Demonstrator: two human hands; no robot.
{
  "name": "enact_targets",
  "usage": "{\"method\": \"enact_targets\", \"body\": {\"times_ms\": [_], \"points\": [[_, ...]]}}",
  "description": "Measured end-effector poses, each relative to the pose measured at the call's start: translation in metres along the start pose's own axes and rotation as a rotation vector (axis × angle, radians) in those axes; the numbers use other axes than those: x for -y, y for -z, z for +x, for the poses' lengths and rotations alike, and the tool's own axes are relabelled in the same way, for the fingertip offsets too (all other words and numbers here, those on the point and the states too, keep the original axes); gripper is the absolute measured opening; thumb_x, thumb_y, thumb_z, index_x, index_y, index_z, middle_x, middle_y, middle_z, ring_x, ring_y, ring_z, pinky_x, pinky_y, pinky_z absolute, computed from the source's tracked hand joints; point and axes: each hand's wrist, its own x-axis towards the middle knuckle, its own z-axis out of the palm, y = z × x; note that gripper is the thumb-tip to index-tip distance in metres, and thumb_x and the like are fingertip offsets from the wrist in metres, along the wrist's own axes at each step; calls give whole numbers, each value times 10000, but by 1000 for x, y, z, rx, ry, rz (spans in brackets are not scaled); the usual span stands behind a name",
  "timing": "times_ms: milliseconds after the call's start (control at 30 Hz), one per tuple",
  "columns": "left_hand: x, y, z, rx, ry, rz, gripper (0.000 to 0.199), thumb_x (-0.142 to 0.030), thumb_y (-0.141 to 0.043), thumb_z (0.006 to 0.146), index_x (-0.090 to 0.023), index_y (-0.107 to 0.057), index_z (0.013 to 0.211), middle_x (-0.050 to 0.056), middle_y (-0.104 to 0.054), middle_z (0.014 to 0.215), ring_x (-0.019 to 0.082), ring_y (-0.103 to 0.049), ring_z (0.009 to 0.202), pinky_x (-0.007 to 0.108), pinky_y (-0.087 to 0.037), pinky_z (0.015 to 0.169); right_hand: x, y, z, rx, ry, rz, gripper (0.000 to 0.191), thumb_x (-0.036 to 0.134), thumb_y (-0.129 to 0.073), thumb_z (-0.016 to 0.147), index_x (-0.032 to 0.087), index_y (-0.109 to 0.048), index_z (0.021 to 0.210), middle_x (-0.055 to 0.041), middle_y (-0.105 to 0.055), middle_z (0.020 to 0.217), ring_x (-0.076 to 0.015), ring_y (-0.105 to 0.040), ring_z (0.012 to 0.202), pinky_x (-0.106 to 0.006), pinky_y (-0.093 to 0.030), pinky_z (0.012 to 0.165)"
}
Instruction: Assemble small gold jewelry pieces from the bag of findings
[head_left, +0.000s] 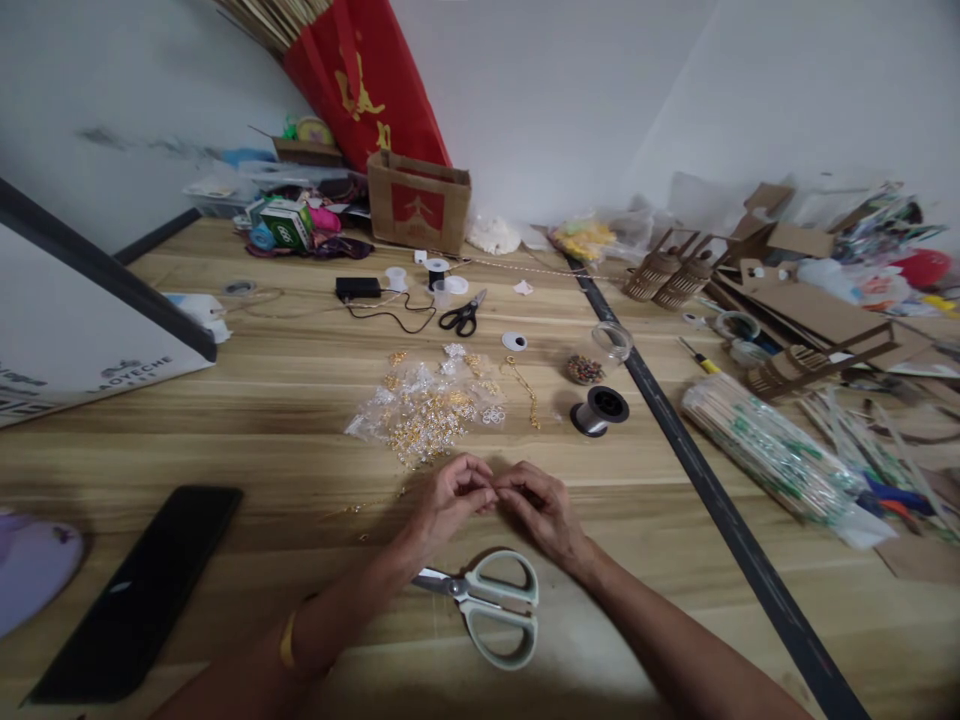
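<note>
My left hand (456, 497) and my right hand (541, 510) meet fingertip to fingertip above the wooden table (300, 440). Both are closed in a pinch; what lies between the fingertips is too small to make out. Just beyond my left hand is a heap of gold and clear beads (431, 420) on small plastic bags. A thin gold chain (523, 392) lies beyond my right hand, with a spool of wire (600, 411) to its right. Scissors with pale green handles (499, 608) lie on the near side of both hands.
Black scissors (462, 316), a tub of coloured beads (585, 369) and a paper bag (418, 203) stand farther back. A black phone-like slab (139, 595) lies at the left. Wrapped sticks (776, 450) and cardboard pieces (817, 300) crowd the right.
</note>
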Motion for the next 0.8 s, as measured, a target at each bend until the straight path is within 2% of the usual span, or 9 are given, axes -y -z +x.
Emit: {"method": "enact_targets", "body": {"times_ms": [267, 467, 633, 800], "points": [[2, -1, -2, -14, -157, 220, 437, -176, -609, 705, -162, -485, 1124, -32, -560, 661, 127, -543, 647, 243, -425, 652, -1, -1, 0, 2, -2, -2, 151, 262, -534, 881, 174, -649, 838, -43, -600, 741, -148, -549, 680, -252, -422, 620], [7, -2, -2, -29, -257, 375, 425, -134, -554, 727, -159, -484, 1145, -29, -542, 667, 132, -540, 651, 247, -440, 660, -2, -1, 1, 24, 11, -17, 132, 255, -545, 873, 170, -636, 831, -36, -596, 734, -139, -551, 669, -239, -429, 612], [13, 0, 1, -45, -270, 498, 464, -56, -509, 699, -166, -491, 1149, -22, -546, 683, 135, -542, 660, 246, -448, 655, -6, -2, 0, 48, 7, -48, 116, 246, -543, 873, 169, -620, 832, -41, -605, 753, -145, -564, 689, -241, -436, 626], [15, 3, 2, 10, -308, 610, 521, 1, -469, 683, -179, -490, 1171, -18, -551, 698, 139, -546, 679, 254, -452, 683, -6, -2, -1, 93, 4, -81, 94, 217, -528, 875, 168, -592, 826, -40, -592, 764, -144, -559, 703, -243, -436, 653]]}}
